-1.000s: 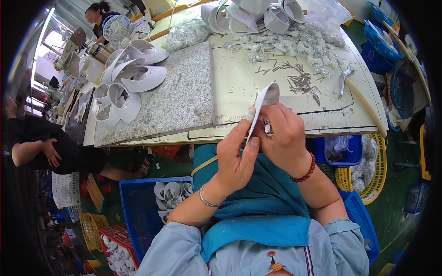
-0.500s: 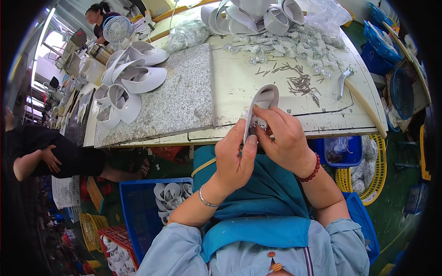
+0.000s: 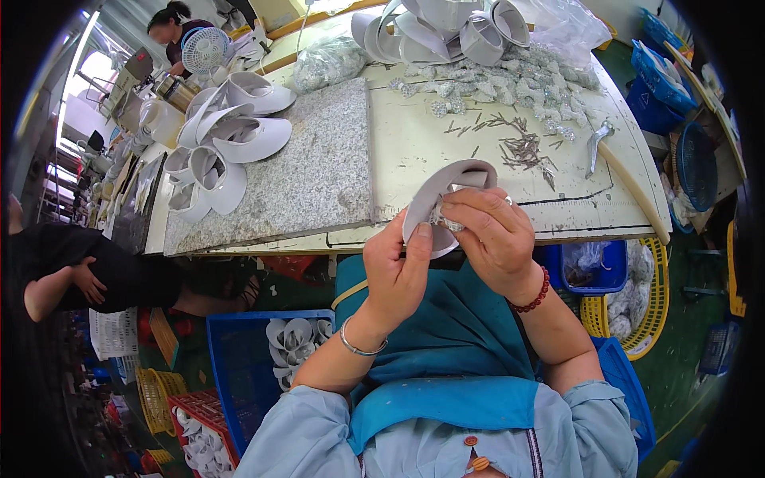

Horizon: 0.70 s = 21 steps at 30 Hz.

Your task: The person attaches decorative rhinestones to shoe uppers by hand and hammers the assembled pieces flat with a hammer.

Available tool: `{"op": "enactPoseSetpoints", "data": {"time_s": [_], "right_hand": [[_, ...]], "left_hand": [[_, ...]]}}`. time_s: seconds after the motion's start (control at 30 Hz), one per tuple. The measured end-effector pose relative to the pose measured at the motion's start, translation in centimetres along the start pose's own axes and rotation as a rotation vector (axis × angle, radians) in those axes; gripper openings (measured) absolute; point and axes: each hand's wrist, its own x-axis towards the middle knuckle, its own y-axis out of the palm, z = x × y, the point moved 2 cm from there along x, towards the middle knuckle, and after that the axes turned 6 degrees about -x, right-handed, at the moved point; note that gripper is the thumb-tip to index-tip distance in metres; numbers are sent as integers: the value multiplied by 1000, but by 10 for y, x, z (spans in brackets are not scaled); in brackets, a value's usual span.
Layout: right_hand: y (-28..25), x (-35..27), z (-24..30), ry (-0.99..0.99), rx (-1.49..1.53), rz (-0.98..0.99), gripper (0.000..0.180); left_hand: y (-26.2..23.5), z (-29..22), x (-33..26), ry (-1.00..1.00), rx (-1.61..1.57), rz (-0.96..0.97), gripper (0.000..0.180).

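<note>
A white shoe upper [image 3: 434,190], bent into a loop, is held over the near table edge. My left hand [image 3: 396,271] is closed on its lower left side, thumb along the edge. My right hand [image 3: 496,231] pinches a glittery silver-white bow [image 3: 448,219] against the inside of the loop; the fingers cover most of it. Beyond my hands lie a scatter of thin dark metal pins [image 3: 522,150] and a pile of similar glittery bows [image 3: 510,80].
White uppers stand on a speckled stone slab [image 3: 319,175] at left; more are heaped at the back [image 3: 446,32]. A silver metal tool [image 3: 598,147] lies at right. Below are a blue crate [image 3: 227,374] and a yellow basket [image 3: 657,295]. Another person [image 3: 179,36] sits far left.
The upper has turned from edge-on to show its outer face and tilted to the right. My right hand has moved slightly right and down with it.
</note>
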Motion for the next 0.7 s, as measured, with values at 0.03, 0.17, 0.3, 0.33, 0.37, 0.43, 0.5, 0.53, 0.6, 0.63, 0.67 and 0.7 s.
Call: {"op": "enactPoseSetpoints", "data": {"time_s": [0.03, 0.17, 0.3, 0.33, 0.37, 0.43, 0.5, 0.53, 0.6, 0.63, 0.67, 0.7], "right_hand": [[0, 0, 0, 10, 3, 18, 39], [-1, -1, 2, 28, -12, 30, 39], [0, -2, 1, 49, 45, 33, 38], [0, -2, 0, 54, 60, 30, 37], [1, -3, 0, 60, 74, 28, 36], [1, -3, -4, 69, 92, 27, 35], [2, -3, -6, 75, 111, 23, 34], [2, -1, -7, 64, 124, 21, 34], [2, 0, -8, 53, 137, 20, 33], [3, 0, -9, 48, 135, 22, 33], [3, 0, -10, 42, 134, 24, 33], [2, 0, -10, 41, 133, 24, 33]], "left_hand": [[-1, 0, 1, -9, -19, 0, 28], [-1, 5, 1, 3, -52, -4, 27], [0, 3, 3, -25, -27, -2, 26], [1, 2, 4, -26, -42, -1, 25], [2, 1, 5, -28, -57, 0, 24], [3, 2, 7, -41, -51, 5, 24], [2, 2, 8, -52, -41, 9, 24], [0, 3, 8, -49, -41, 20, 24], [0, 2, 10, -48, -41, 31, 25], [1, 1, 12, -43, -36, 32, 24], [1, 1, 13, -38, -29, 33, 24], [1, 1, 14, -38, -30, 33, 24]]}}
